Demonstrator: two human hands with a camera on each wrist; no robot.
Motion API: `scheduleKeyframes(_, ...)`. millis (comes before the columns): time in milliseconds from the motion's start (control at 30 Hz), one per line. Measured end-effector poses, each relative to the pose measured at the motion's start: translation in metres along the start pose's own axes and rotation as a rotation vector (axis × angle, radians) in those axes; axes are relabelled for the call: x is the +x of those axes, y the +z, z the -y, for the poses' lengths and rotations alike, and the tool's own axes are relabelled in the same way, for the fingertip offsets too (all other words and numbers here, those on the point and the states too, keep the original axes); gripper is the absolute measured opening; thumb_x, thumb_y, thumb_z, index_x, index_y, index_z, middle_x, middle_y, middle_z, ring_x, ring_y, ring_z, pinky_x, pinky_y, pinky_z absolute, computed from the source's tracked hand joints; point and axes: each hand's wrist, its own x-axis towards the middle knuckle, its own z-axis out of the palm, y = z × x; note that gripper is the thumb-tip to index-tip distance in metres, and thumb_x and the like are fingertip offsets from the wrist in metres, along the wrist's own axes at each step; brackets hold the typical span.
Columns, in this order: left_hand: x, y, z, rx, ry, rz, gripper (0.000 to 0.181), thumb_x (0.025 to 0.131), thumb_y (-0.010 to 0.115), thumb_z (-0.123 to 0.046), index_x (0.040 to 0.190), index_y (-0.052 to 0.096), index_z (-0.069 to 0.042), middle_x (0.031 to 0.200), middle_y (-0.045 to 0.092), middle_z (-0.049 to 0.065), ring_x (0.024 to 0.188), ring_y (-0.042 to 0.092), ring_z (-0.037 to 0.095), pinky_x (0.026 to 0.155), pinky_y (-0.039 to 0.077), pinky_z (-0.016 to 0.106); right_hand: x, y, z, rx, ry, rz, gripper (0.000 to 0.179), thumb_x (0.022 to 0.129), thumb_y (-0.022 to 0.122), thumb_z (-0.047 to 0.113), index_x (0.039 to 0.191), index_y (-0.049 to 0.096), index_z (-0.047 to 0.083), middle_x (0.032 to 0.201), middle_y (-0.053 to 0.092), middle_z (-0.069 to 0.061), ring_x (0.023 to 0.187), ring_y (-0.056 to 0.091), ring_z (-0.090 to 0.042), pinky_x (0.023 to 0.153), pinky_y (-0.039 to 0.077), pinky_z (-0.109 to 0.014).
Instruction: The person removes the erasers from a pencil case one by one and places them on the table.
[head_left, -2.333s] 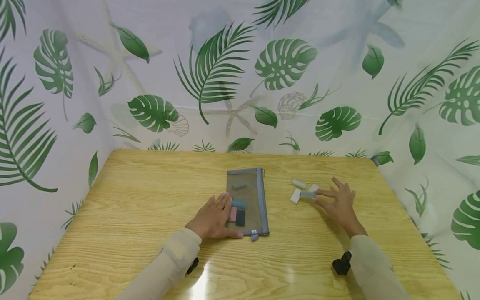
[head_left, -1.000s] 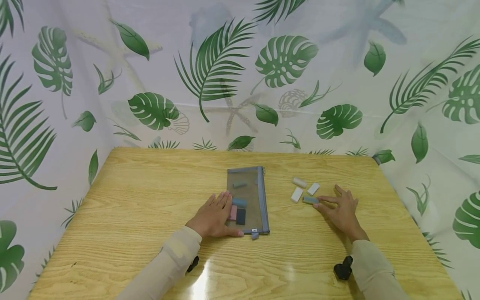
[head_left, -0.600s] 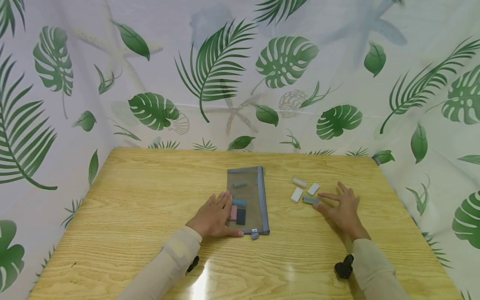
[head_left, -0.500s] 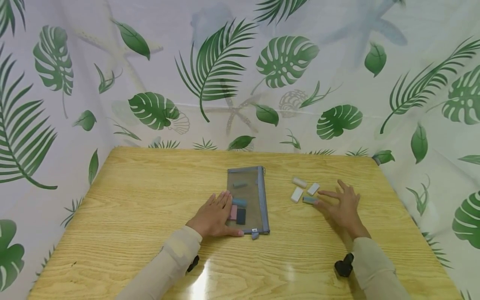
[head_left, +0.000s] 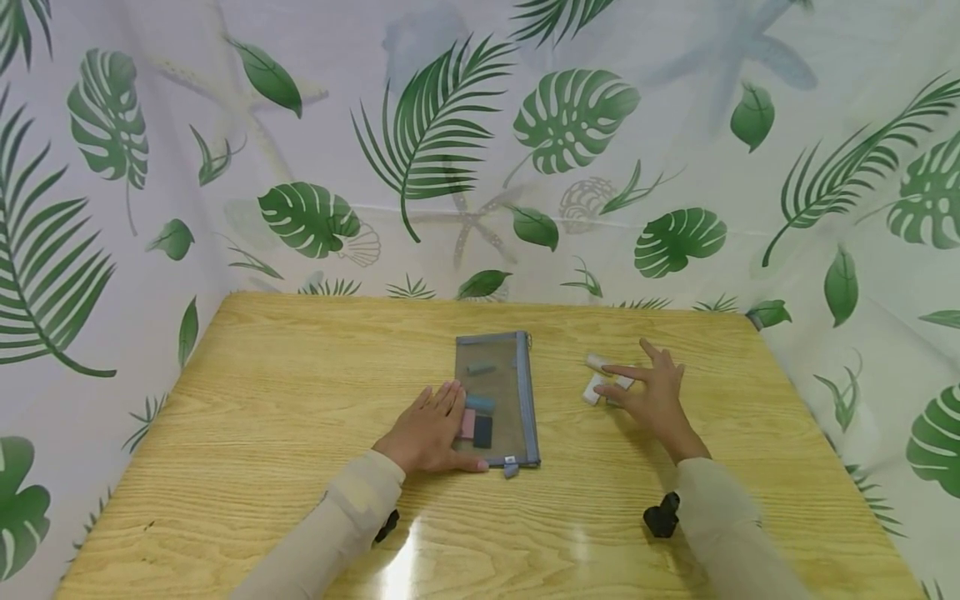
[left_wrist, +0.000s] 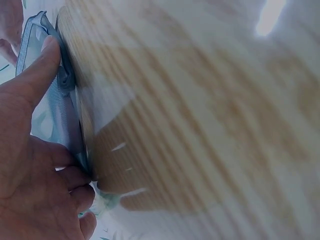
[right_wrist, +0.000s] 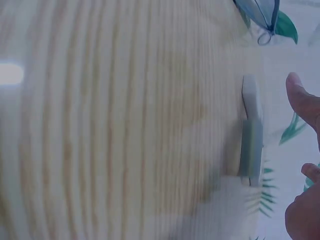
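Observation:
My left hand [head_left: 426,430] rests with its fingers extended on the left part of a mesh zip pouch [head_left: 501,385]. Through the mesh show a pink block [head_left: 467,423], a dark navy block [head_left: 483,433], a blue piece [head_left: 481,403] and a grey-green piece [head_left: 481,368]. To the right, my right hand [head_left: 654,400] hovers with spread fingers over loose small blocks. Among them are a white block [head_left: 593,390] and an off-white one [head_left: 596,362]; another white block is partly covered. In the right wrist view, the blue-grey block [right_wrist: 251,147] lies apart from the thumb.
A wooden table [head_left: 300,367] carries everything. Leaf-printed cloth [head_left: 450,150] stands along its back and both sides. Dark wrist devices [head_left: 662,517] sit by the sleeves. The pouch's zip pull [head_left: 511,470] lies at its near right corner.
The right hand pulled the blue-grey block a little toward the near right, away from the white ones, then let go. It has since moved left over the blocks. The left hand stays put.

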Motion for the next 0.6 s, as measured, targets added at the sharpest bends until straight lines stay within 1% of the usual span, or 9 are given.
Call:
scheduleKeyframes(133, -0.001, -0.001, -0.001, 0.004, -0.001, 0.004, 0.114, 0.088, 0.058, -0.074, 0.161, 0.015, 0.003, 0.167, 0.012, 0.018, 0.155, 0.010, 0.028, 0.126, 0.006, 0.046, 0.007, 0.011, 0.012, 0.009, 0.006, 0.043, 0.037, 0.087, 0.082, 0.023, 0.117, 0.076, 0.002, 0.159, 0.023, -0.035, 0.143, 0.000, -0.067, 0.110, -0.016, -0.074)
scheduleKeyframes(333, 0.000, 0.000, 0.000, 0.013, -0.002, 0.010, 0.115, 0.088, 0.057, -0.075, 0.161, 0.013, 0.002, 0.168, 0.010, 0.017, 0.155, 0.009, 0.027, 0.126, 0.005, 0.045, 0.014, 0.029, 0.027, 0.036, -0.033, 0.055, 0.036, 0.083, 0.085, 0.021, 0.113, 0.078, 0.003, 0.158, 0.025, -0.035, 0.143, 0.002, -0.066, 0.109, -0.015, -0.076)
scheduleKeyframes(600, 0.001, 0.001, 0.000, 0.017, -0.002, 0.008, 0.115, 0.088, 0.057, -0.075, 0.161, 0.014, 0.003, 0.168, 0.010, 0.018, 0.155, 0.009, 0.028, 0.126, 0.005, 0.045, 0.018, 0.050, 0.040, 0.065, -0.067, 0.080, 0.034, 0.082, 0.086, 0.020, 0.111, 0.079, 0.003, 0.159, 0.024, -0.034, 0.143, 0.000, -0.066, 0.110, -0.015, -0.075)
